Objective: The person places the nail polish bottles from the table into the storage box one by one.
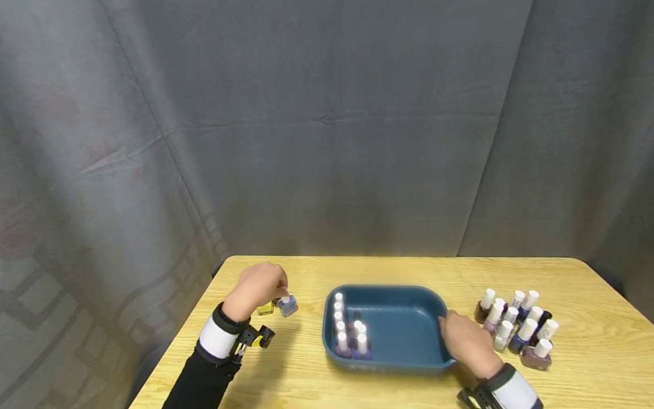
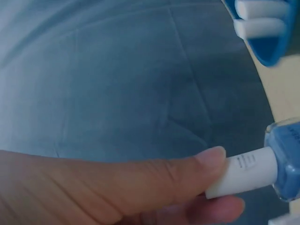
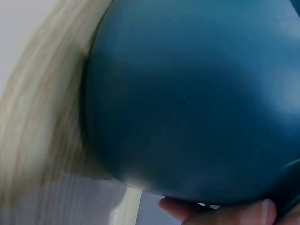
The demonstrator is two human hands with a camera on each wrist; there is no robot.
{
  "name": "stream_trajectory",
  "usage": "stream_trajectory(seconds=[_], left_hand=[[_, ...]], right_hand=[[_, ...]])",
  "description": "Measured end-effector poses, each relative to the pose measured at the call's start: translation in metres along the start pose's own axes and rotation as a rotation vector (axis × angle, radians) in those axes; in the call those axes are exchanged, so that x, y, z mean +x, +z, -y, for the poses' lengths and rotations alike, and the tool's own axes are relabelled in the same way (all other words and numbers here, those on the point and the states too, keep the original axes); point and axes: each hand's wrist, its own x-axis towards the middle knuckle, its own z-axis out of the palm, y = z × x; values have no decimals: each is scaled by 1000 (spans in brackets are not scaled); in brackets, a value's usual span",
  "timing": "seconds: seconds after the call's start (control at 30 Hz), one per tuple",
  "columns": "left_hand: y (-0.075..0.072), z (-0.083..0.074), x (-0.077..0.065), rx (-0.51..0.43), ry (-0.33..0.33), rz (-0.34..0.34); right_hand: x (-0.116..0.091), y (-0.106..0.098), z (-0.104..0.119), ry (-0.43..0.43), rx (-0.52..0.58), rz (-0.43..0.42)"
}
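Observation:
My left hand (image 1: pixel 260 287) pinches the white cap of a blue nail polish bottle (image 1: pixel 288 307) between thumb and fingers. In the left wrist view, the cap and blue glass body of that nail polish bottle (image 2: pixel 286 157) show clearly. A yellow nail polish bottle (image 1: pixel 265 309) stands beside it, with another partly hidden behind the hand. At the blue tray's right end, my right hand (image 1: pixel 467 341) grips the rim. The blue tray (image 1: pixel 403 366) carries several white-capped bottles (image 1: pixel 342 343) along its left side. In the right wrist view, thumb and fingers hold the tray's edge (image 3: pixel 187 194).
Right of the tray, several nail polish bottles (image 1: pixel 526 329) with mostly white caps stand close together in dark, lilac and clear shades. The wooden table (image 1: pixel 286 380) backs onto a grey curtain (image 1: pixel 327 142).

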Motion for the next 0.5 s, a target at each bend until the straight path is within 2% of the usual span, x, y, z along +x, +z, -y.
stream_trajectory(seconds=[0.17, 0.3, 0.5], left_hand=[[-14, -24, 15, -30, 9, 1], [-23, -42, 24, 1, 51, -58], [-24, -69, 39, 41, 120, -70]], right_hand=[[0, -1, 1, 4, -2, 8], [0, -1, 1, 4, -2, 10], [0, 0, 1, 9, 1, 13]])
